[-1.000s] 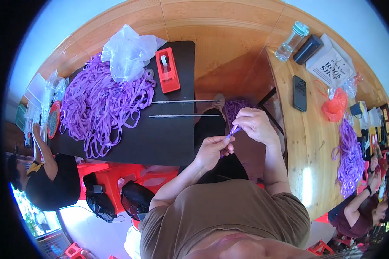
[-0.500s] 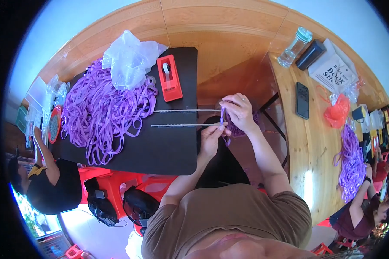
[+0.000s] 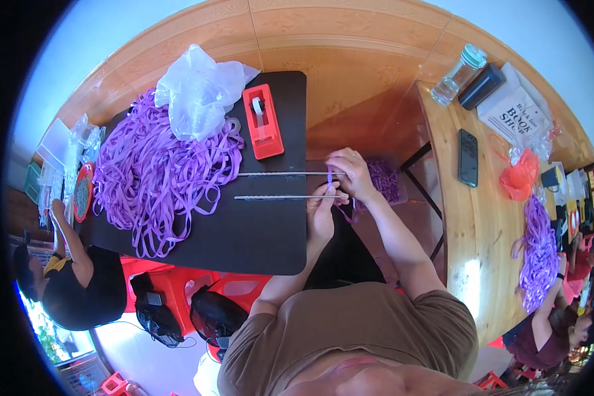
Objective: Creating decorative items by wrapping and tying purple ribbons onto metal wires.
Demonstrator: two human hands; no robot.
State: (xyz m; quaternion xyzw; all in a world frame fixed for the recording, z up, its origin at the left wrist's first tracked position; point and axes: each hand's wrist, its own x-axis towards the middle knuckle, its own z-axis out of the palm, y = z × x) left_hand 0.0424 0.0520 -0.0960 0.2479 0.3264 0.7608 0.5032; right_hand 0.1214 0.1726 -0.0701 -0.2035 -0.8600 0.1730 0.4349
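Two thin metal rods, a far rod and a near rod, lie side by side and reach past the right edge of the black table. A narrow purple ribbon runs between them just off that edge. My left hand is closed at the near rod, pinching the ribbon's lower part. At the far rod my right hand is bent round the ribbon's upper part, fingertips together. A loose bit of ribbon dangles below my fingers. Whether either hand also grips its rod is hard to see.
A large tangled ribbon pile covers the black table's left, with a clear plastic bag and red tape dispenser behind. Below my right hand stands a bin of purple ribbon. The wooden table holds a phone. People sit at both sides.
Both hands have shifted a little left along the rods, toward the black table's edge, with the ribbon between them. The bin behind my right hand shows more fully.
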